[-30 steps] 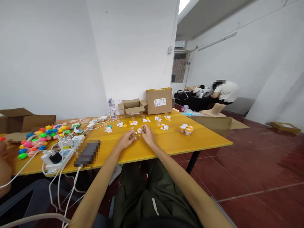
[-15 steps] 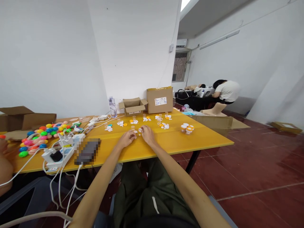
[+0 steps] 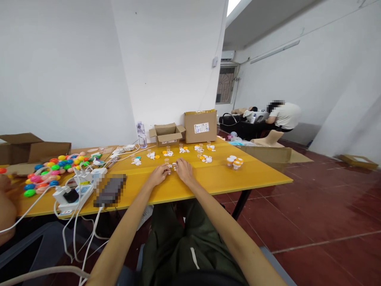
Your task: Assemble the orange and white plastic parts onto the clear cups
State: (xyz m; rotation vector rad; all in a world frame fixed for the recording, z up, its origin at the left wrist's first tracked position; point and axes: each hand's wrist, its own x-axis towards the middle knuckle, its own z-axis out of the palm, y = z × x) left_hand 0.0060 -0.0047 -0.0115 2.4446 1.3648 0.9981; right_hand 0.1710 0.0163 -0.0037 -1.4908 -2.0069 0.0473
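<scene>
My left hand (image 3: 159,175) rests on the yellow table with its fingers curled together near a small white piece; whatever they pinch is too small to make out. Opposite it, my right hand (image 3: 185,171) has bent fingers pressed together, their tips beside small white parts (image 3: 174,168). A clear plastic cup (image 3: 167,161) stands just beyond the gap between my hands. Further back, several more clear cups (image 3: 168,148) stand beside little heaps of white pieces (image 3: 137,161) with orange or teal round parts (image 3: 157,156).
To the right stand capped jars (image 3: 235,162) in a cluster. An open carton (image 3: 167,135) and a closed box (image 3: 201,126) are at the back. On the left lie a phone (image 3: 110,190), a power strip (image 3: 76,195) with cables, and colourful plastic pieces (image 3: 55,167). Another person's arm (image 3: 6,210) shows far left.
My right fingers have shifted slightly, and the white round piece seen at their tips before is now mostly hidden. My left hand has barely moved.
</scene>
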